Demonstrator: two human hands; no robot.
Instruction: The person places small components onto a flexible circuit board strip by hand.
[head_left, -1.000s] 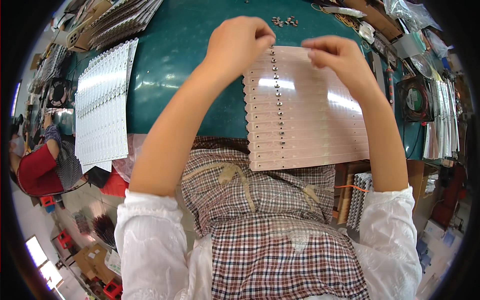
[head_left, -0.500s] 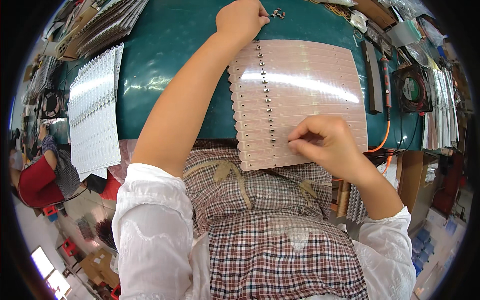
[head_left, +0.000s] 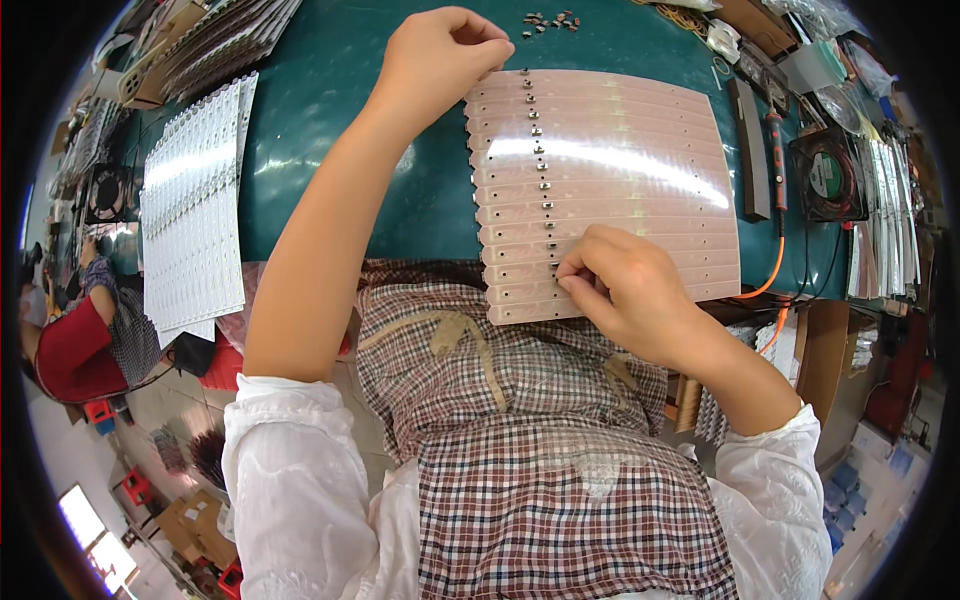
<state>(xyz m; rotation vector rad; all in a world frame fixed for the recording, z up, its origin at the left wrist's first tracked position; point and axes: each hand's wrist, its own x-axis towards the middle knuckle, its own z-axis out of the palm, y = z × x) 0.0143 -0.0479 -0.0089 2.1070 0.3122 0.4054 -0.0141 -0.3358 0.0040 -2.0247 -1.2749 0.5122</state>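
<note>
A pale pink panel of joined strips, with a scalloped left edge, lies on the green table in front of me. Down its left part runs a column of small metal-and-dark components. My right hand is over the panel's near part, thumb and forefinger pinched beside the lowest components of that column. Whatever lies between those fingertips is hidden. Off the panel's far left corner, my left hand is closed in a pinch, its contents too small to make out. Close by lies a loose pile of similar small components.
White perforated strip boards lie stacked at left, with more strips behind. Right of the panel are a dark bar, a soldering iron with an orange cord and a small fan. Another person sits at far left.
My left hand has moved left, away from the loose pile, which shows more fully. My right hand has shifted left to the component column. The panel appears slightly higher in the view.
</note>
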